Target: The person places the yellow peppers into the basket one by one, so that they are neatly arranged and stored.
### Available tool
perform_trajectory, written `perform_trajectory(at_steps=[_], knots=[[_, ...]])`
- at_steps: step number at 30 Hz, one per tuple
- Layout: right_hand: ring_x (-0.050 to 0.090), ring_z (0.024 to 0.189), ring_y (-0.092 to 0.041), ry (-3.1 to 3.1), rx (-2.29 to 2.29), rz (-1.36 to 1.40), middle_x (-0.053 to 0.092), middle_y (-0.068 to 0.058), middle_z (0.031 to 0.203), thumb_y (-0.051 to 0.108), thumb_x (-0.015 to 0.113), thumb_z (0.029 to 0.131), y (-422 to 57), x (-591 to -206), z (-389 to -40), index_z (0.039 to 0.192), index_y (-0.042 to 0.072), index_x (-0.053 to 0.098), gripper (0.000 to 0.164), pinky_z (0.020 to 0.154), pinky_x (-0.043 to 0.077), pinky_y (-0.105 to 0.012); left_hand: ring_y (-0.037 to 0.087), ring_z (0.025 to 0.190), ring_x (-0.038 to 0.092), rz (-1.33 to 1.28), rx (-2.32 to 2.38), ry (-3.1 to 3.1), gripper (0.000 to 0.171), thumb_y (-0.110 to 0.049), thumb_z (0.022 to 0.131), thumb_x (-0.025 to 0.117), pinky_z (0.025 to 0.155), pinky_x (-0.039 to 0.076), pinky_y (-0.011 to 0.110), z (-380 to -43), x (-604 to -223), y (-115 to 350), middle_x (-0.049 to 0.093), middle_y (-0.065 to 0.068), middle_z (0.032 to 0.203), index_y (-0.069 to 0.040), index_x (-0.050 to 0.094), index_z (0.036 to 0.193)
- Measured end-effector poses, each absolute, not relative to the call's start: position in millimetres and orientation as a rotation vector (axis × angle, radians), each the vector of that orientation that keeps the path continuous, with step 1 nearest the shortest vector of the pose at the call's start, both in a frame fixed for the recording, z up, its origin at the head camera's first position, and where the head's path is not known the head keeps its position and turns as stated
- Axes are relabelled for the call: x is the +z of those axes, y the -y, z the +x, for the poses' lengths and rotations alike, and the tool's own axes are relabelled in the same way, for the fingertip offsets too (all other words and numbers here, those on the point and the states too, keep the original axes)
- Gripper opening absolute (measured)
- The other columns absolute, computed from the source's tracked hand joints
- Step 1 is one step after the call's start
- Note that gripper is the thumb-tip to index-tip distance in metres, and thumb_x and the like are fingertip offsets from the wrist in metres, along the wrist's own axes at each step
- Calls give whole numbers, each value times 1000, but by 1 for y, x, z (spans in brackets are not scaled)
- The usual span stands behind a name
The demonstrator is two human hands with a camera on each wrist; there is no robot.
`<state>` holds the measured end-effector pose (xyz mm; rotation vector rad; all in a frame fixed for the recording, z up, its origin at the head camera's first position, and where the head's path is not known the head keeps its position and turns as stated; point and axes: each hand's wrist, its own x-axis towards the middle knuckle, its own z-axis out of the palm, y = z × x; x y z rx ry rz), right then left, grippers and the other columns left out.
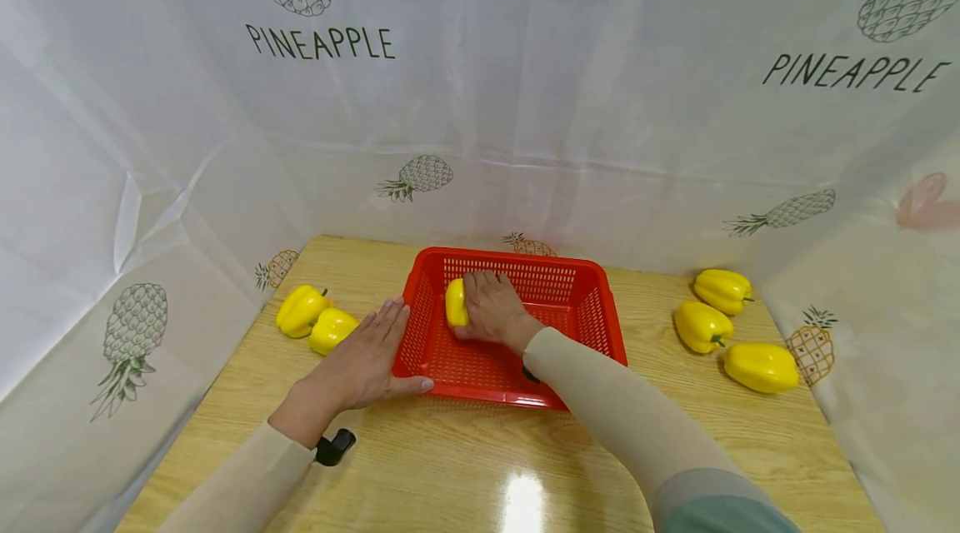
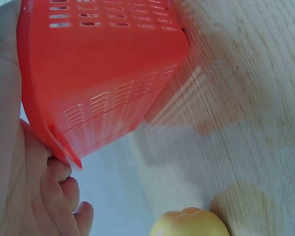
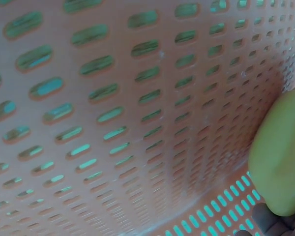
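Inside a red plastic basket point(image 1: 517, 390) with slotted walls, my right hand point(image 1: 495, 308) grips a yellow bell pepper point(image 1: 455, 303) near the left wall. The right wrist view shows the pepper point(image 3: 280, 152) beside the slotted side, fingertips point(image 3: 270, 221) at its lower end. My left hand point(image 1: 363, 362) rests on the basket's left front corner, fingers extended along the left rim and thumb over the front rim. From the left wrist, the basket's outer wall point(image 2: 103, 64) shows close beside the palm.
Two yellow bell peppers point(image 1: 302, 311) lie on the wooden table point(image 1: 450, 466) left of the basket, close to my left fingers. Three more peppers point(image 1: 761, 366) lie at the right edge. White sheeting point(image 1: 525, 100) printed with pineapples encloses the back and sides.
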<state>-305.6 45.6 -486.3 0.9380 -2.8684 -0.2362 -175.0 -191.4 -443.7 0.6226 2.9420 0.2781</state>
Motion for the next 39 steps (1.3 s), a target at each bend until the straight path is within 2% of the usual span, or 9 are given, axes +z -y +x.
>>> perform_trajectory(at_steps=[14, 21, 28, 39], knots=[[55, 101, -24, 2893, -207, 920, 54, -7, 109, 76, 62, 89, -48, -486, -307, 131, 8, 45, 81, 93, 55, -40, 38, 164, 13, 623, 281, -2936, 126, -89, 87, 51, 132, 18, 54, -177, -444, 191, 11, 20, 177, 3, 16, 167], [57, 109, -26, 2918, -185, 916, 56, -9, 119, 78, 64, 87, -48, -484, -306, 138, 7, 41, 90, 99, 55, -43, 38, 164, 13, 626, 285, -2937, 126, -89, 88, 51, 132, 19, 54, -176, -443, 192, 11, 20, 177, 3, 16, 167], [56, 111, -27, 2922, -183, 924, 56, -10, 120, 80, 65, 85, -49, -482, -304, 139, 7, 40, 95, 99, 54, -43, 38, 164, 13, 617, 282, -2932, 127, -90, 87, 50, 132, 19, 55, -176, -444, 192, 11, 20, 177, 3, 17, 167], [56, 128, -32, 2854, -256, 925, 57, -15, 136, 84, 59, 87, -74, -442, -299, 147, 1, 41, 103, 110, 50, -50, 39, 163, 14, 622, 293, -2925, 129, -92, 86, 47, 132, 20, 55, -175, -444, 192, 12, 21, 176, 4, 16, 167]])
